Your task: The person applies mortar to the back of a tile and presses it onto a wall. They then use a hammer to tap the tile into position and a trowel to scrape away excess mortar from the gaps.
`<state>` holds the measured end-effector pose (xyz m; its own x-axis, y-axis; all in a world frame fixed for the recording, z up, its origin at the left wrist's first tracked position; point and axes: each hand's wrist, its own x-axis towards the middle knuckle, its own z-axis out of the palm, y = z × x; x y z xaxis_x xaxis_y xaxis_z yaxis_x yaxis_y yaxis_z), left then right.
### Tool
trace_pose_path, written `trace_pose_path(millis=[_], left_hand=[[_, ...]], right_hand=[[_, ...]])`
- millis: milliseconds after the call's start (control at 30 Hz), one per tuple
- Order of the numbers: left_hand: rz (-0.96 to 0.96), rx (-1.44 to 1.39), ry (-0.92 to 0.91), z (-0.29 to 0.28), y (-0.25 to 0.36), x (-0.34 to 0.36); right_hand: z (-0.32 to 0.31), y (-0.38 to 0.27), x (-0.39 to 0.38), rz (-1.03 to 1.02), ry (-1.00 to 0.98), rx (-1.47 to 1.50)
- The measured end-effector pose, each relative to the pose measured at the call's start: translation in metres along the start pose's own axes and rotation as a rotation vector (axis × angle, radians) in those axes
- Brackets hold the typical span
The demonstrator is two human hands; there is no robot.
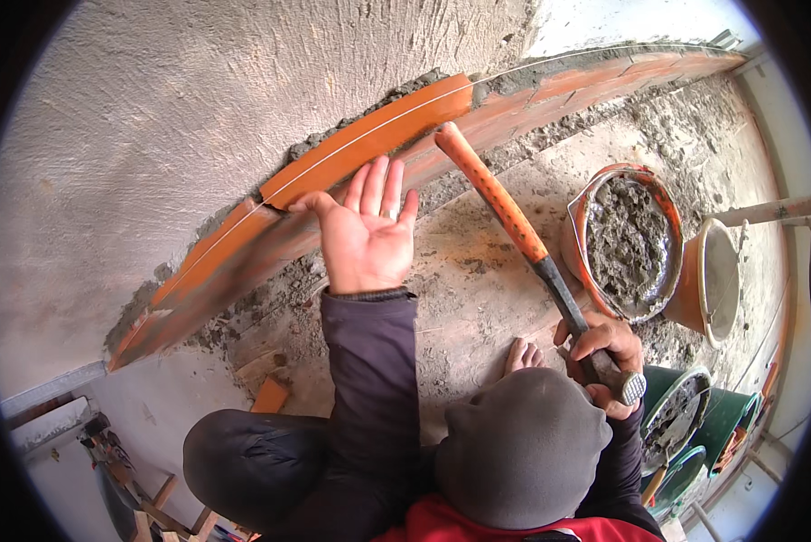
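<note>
1. Bricklaying, seating stage: a long orange brick sits on a mortar bed on top of a low row of bricks, against a rough rendered wall. A thin string line runs along the brick's top.
2. The left hand is spread flat, fingers apart, palm facing up toward the camera, fingertips at the brick's near edge. It isn't gripping anything; can't tell if it's pressing or just steadying.
3. The right hand is wrapped tight round the head end of a hammer, holding it backwards. The orange handle end reaches up past the left hand's fingers and touches the brick course just right of the brick.
4. Right of the hammer hand sits an orange bucket of wet mortar, with an empty bucket beside it and green tubs below.
5. My read: it's tapping the brick to level. The next move probably calls for light taps with the handle butt while checking the top edge against the string.
6. Loose mortar crumbs litter the floor between both hands.
</note>
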<state>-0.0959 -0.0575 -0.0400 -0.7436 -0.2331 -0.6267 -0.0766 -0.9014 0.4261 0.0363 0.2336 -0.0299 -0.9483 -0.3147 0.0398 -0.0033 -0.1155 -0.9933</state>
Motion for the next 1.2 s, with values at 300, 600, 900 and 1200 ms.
trace_pose_path(millis=[300,600,900,1200], left_hand=[[1.362,1.02,0.626,-0.052,-0.043,0.03],[1.696,1.169,0.647,-0.062,-0.013,0.064],[1.912,1.274,0.547,-0.051,0.003,0.049],[1.967,1.517,0.54,-0.056,0.027,0.041]], right_hand=[[-0.01,0.012,0.002,-0.09,-0.026,0.114],[-0.034,0.01,0.019,-0.141,-0.1,0.123],[-0.056,-0.012,0.028,-0.066,-0.11,0.053],[-0.059,-0.05,0.076,-0.261,-0.284,0.05]])
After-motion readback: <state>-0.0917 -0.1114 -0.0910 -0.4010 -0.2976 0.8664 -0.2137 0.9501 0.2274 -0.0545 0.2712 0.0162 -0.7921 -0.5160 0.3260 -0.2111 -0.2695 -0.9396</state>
